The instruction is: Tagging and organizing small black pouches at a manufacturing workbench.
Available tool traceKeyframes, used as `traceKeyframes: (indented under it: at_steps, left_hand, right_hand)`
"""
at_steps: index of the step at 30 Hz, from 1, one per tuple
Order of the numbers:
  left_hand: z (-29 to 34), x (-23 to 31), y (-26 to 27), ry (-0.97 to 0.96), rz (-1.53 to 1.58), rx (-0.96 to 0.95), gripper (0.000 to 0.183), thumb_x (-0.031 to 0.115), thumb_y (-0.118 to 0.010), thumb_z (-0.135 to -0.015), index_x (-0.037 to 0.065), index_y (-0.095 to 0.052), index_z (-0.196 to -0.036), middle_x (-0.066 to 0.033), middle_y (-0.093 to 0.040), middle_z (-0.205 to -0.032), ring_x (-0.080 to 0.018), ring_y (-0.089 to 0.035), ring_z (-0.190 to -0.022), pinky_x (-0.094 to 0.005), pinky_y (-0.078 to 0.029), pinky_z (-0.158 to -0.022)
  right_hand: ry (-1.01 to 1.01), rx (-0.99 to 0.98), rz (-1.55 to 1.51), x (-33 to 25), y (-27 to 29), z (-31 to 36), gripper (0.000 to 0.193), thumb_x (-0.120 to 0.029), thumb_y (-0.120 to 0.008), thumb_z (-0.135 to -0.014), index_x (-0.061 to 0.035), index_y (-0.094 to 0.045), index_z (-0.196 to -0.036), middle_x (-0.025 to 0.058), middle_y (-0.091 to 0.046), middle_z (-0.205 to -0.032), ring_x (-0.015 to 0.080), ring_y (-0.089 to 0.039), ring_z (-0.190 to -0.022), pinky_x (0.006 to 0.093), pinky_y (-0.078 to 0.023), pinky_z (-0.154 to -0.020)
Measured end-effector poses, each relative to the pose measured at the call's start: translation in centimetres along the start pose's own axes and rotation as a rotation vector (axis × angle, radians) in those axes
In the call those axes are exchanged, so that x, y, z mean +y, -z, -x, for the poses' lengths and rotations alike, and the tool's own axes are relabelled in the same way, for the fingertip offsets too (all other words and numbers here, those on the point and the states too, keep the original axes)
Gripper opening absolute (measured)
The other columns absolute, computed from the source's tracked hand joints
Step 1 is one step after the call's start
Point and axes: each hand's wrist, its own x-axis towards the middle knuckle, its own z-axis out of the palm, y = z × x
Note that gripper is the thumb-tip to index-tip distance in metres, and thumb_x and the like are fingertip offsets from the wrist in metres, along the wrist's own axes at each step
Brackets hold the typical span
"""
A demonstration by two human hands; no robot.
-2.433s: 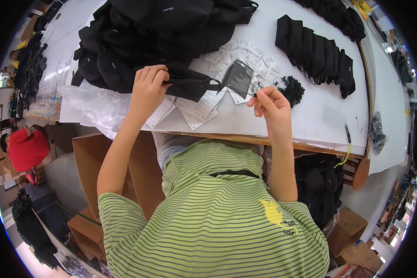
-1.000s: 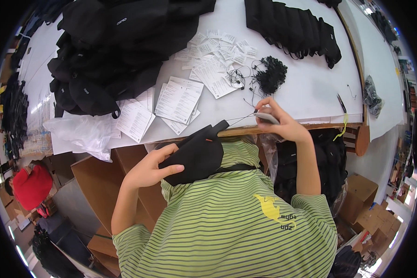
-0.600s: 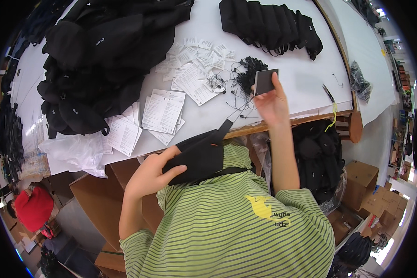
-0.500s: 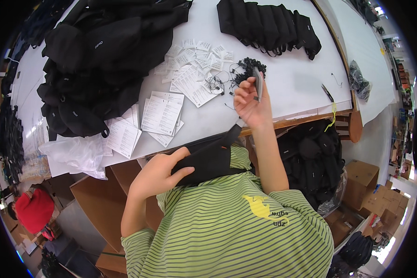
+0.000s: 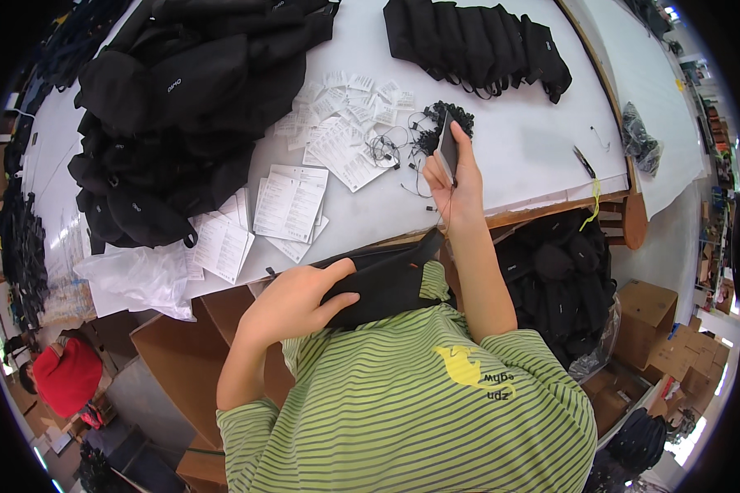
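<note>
My left hand (image 5: 300, 300) grips a flat black fabric bag (image 5: 378, 287), its thumb and fingers spread over the near side. The bag lies against my striped shirt at the table's front edge, with one corner pointing up to the right. Raised over the table, my right hand (image 5: 459, 181) is closed on a thin flat grey slab (image 5: 446, 152) with a dark edge, seen nearly edge-on, so its kind is unclear. A bunch of black tag strings (image 5: 452, 115) lies behind that hand, with loose loops of string (image 5: 382, 150) beside it.
Black bags (image 5: 173, 99) are heaped at left; a row of them (image 5: 477, 49) stands at back. White printed sheets (image 5: 292, 201), small labels (image 5: 358, 103), a plastic bag (image 5: 136, 279) and snips (image 5: 584, 162) lie on the table. More bags (image 5: 555, 271) sit below right. A person in red (image 5: 66, 374) is lower left.
My right hand has turned and closed further around the grey slab, now upright and tilted. The black bag in my left hand has shifted slightly right.
</note>
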Motion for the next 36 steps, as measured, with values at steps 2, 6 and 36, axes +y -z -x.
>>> traceKeyframes:
  at_steps: [2,6,36]
  left_hand:
    - [-0.2,0.2,0.1,-0.057,-0.002,0.055,0.025,0.021,-0.069,-0.082,0.003,-0.06,-0.097,-0.0174,-0.061,-0.072,-0.0347,-0.06,-0.067,-0.0379,-0.046,-0.058]
    - [-0.6,-0.1,0.2,-0.1,-0.116,0.11,0.025,0.021,-0.071,-0.08,0.003,-0.064,-0.095,-0.0152,-0.063,-0.078,-0.0322,-0.061,-0.074,-0.0372,-0.047,-0.065]
    - [-1.6,-0.3,-1.3,-0.332,-0.282,0.322,0.02,0.008,-0.07,-0.076,0.004,-0.062,-0.094,-0.0147,-0.045,-0.138,-0.029,-0.056,-0.105,-0.0394,-0.043,-0.091]
  right_hand:
    - [0.112,0.123,0.156,0.0,-0.8,0.5,0.028,-0.03,-0.057,-0.094,-0.0075,-0.056,-0.077,-0.0029,-0.043,-0.052,0.0058,-0.033,-0.042,0.0235,-0.025,-0.04]
    - [0.185,0.091,0.34,-0.1,-1.9,1.1,0.026,-0.031,-0.058,-0.093,-0.0057,-0.059,-0.085,-0.0002,-0.058,-0.075,0.0066,-0.053,-0.061,0.0206,-0.042,-0.055]
    - [0.171,-0.734,1.788,-0.1,-1.9,6.6,0.034,-0.035,-0.067,-0.084,-0.0053,-0.064,-0.069,0.0085,-0.049,-0.049,0.0202,-0.044,-0.045,0.0347,-0.036,-0.045]
